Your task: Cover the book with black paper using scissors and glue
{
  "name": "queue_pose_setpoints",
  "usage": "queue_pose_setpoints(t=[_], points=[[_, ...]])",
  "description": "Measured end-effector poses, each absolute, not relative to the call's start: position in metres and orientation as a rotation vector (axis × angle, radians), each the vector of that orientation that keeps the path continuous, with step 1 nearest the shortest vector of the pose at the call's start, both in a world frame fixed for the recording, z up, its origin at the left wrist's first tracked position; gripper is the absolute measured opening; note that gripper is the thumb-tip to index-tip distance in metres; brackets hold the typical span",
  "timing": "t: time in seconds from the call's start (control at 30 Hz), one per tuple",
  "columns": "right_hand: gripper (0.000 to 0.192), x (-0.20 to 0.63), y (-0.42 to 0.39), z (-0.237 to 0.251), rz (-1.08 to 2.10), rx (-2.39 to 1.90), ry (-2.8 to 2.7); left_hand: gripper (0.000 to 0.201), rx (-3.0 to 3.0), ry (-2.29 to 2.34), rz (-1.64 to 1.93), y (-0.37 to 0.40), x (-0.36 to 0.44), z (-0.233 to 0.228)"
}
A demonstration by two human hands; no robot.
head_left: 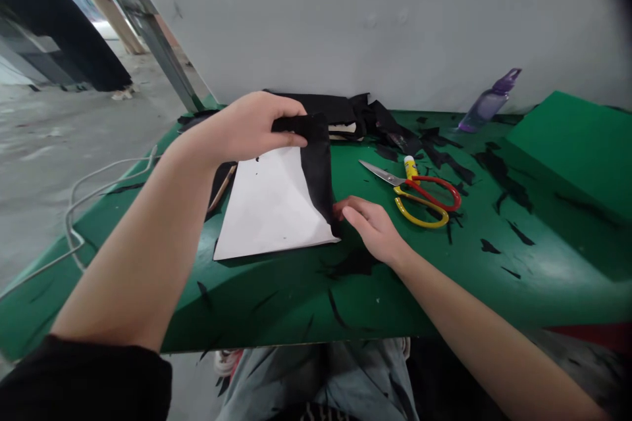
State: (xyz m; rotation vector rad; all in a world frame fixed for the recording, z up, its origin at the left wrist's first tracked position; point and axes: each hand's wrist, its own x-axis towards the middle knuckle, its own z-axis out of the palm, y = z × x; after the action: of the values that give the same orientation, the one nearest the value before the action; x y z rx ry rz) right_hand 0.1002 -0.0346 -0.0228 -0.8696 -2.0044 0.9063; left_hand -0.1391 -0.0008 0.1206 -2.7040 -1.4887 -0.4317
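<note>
A white panel (pixel 269 204) lies on the green table, with a thin black sheet (pixel 316 171) folded over its right side. My left hand (pixel 257 125) reaches across the far end, thumb and fingers closed on the sheet's top corner. At the lower right edge of the same sheet, my right hand (pixel 368 223) has its fingers curled in, pinching at the border; the fingertips are partly hidden. Scissors (pixel 412 192) with one red and one yellow handle lie partly open to the right of that hand. A yellow glue stick (pixel 411 168) sits just behind them.
Black scraps (pixel 503 177) are strewn over the green table (pixel 296 309), with a dark pile (pixel 340 108) at the back. A purple spray bottle (pixel 488 105) stands near the grey wall. A green board (pixel 577 151) is at right, a white cable (pixel 74 210) at left. People stand beyond.
</note>
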Motion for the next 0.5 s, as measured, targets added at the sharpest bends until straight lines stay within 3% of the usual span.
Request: queue_pose_setpoints(t=[0.17,0.33,0.5], points=[[0.021,0.101,-0.037,-0.023,0.696,-0.894,-2.125,0.03,-2.734,-1.517,-0.532,0.002,-0.131,0.123],[0.029,0.095,-0.043,-0.029,0.256,-0.898,-2.281,0.024,-2.812,-1.457,-0.652,-0.01,-0.134,0.127],[0.02,0.093,-0.041,-0.038,0.055,-0.854,-2.281,0.034,-2.811,-1.393,-0.694,-0.017,-0.146,0.126]])
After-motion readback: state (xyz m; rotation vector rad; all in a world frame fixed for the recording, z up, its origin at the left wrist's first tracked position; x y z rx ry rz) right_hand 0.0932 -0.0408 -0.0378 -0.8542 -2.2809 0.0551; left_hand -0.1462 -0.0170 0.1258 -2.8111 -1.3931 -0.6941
